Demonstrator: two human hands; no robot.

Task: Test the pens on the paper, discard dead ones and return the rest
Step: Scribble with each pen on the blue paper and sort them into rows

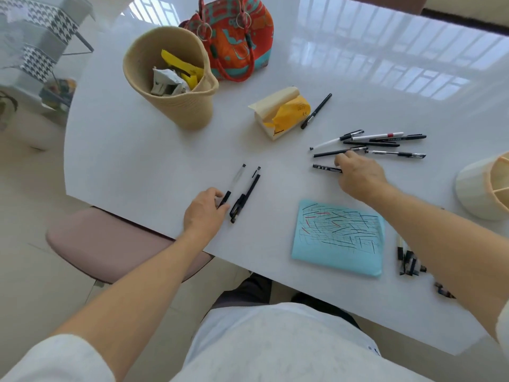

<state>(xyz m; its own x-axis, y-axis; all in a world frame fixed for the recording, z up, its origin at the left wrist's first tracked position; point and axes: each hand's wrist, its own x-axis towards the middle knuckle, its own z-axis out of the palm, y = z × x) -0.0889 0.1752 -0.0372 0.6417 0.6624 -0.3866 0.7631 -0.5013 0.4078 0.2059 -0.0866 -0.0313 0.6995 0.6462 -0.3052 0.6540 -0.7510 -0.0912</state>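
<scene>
A light blue paper point(338, 238) covered in black and red scribbles lies near the table's front edge. My left hand point(205, 209) pinches the lower end of a clear pen point(234, 183) lying on the table; a black pen point(245, 195) lies just right of it. My right hand point(358, 172) reaches into a loose group of several pens point(382, 144) and grips a black patterned pen point(326, 168). A woven beige basket point(176, 78) at the back left holds crumpled paper and yellow scraps. A cream pen holder point(484, 186) stands at the right edge.
A yellow tissue pack point(283, 113) and a single black pen point(316, 111) lie mid-table. A red patterned bag point(237, 37) stands behind the basket. More pens point(409, 260) lie right of the paper, partly behind my right arm. A pink chair seat point(110, 244) sits under the table's left edge.
</scene>
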